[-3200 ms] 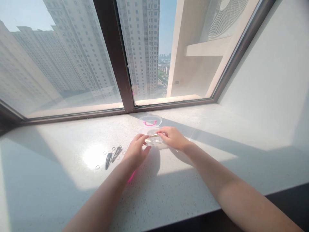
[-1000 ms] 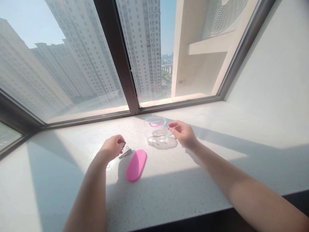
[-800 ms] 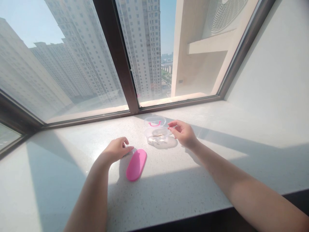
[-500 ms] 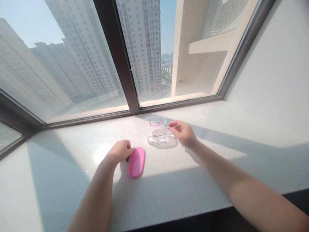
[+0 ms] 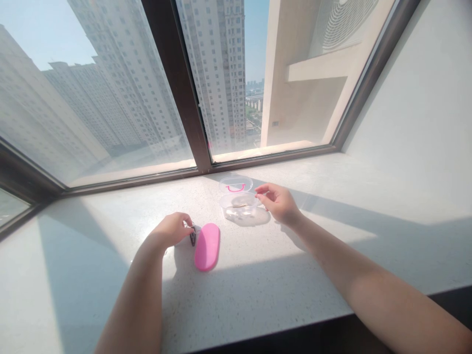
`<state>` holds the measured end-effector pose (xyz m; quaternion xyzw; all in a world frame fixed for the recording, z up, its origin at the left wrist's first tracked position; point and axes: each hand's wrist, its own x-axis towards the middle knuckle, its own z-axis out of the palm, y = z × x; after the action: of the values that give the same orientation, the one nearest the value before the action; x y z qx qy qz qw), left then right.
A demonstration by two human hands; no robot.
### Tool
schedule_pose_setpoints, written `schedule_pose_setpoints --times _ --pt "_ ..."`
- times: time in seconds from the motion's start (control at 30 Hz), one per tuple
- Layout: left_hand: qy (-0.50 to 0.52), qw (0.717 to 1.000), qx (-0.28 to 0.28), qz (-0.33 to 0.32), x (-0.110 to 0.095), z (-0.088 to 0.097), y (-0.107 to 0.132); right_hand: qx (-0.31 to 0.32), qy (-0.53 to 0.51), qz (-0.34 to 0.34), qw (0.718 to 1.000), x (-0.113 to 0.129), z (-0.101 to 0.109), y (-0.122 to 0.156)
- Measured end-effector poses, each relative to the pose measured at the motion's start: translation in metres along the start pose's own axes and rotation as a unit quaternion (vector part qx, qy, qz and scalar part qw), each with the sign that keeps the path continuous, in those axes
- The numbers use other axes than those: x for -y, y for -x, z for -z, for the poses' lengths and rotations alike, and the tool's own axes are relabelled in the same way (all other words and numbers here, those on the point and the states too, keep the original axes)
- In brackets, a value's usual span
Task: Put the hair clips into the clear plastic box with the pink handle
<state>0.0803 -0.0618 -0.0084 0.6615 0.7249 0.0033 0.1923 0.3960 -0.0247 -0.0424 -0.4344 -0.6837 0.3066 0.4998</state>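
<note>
My left hand point(image 5: 170, 230) rests on the pale stone sill with its fingers curled over small dark hair clips point(image 5: 192, 238); I cannot tell if it grips them. A flat pink oval piece point(image 5: 207, 246) lies just right of that hand. Further back stands a small clear plastic box point(image 5: 238, 206) holding a thin clip, its clear lid with a pink handle point(image 5: 236, 185) behind it. My right hand point(image 5: 279, 202) hovers at the box's right rim, fingers loosely bent and apart, holding nothing.
The sill point(image 5: 258, 280) runs along a wide window with a dark frame point(image 5: 186, 98). A white wall point(image 5: 416, 108) closes the right side. The sill's dark front edge point(image 5: 424, 314) is near my right forearm. Sunlight falls in a bright band across the stone.
My left hand left the clear box, went left to the hair clips and slid them toward the pink oval. The pink oval turned more upright. My right hand stayed by the box.
</note>
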Motion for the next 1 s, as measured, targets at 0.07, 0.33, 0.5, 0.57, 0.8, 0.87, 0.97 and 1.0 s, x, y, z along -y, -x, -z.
schedule_pose_setpoints --times 0.07,0.33,0.5,0.57,0.8,0.87,0.97,1.0 --pt "-0.01 1.0 0.009 -0.01 0.002 -0.002 -0.002 0.0 0.0 -0.001 1.0 0.0 0.0 0.0" --pt "-0.011 1.0 0.017 -0.014 0.004 -0.002 0.0 0.0 0.002 -0.003 1.0 -0.001 0.0 0.0" --pt "0.095 0.993 0.07 -0.029 -0.004 0.015 0.018 -0.004 -0.006 -0.011 1.0 -0.004 0.0 0.0" --pt "0.158 0.984 0.07 -0.043 -0.005 0.022 0.023 0.0 -0.014 -0.008 1.0 -0.004 0.0 0.0" --pt "0.323 0.922 -0.161 -0.143 -0.029 0.016 0.028 0.045 -0.054 -0.022 0.997 0.019 -0.003 0.008" --pt "0.307 0.896 -0.252 -0.199 -0.044 0.004 0.029 0.138 -0.105 -0.057 0.983 0.029 -0.007 0.012" --pt "0.248 0.843 -0.358 -0.316 -0.066 -0.018 0.03 0.242 -0.201 -0.105 0.943 0.039 -0.016 0.02" --pt "0.225 0.828 -0.356 -0.37 -0.072 -0.025 0.03 0.25 -0.226 -0.113 0.935 0.041 -0.02 0.022"
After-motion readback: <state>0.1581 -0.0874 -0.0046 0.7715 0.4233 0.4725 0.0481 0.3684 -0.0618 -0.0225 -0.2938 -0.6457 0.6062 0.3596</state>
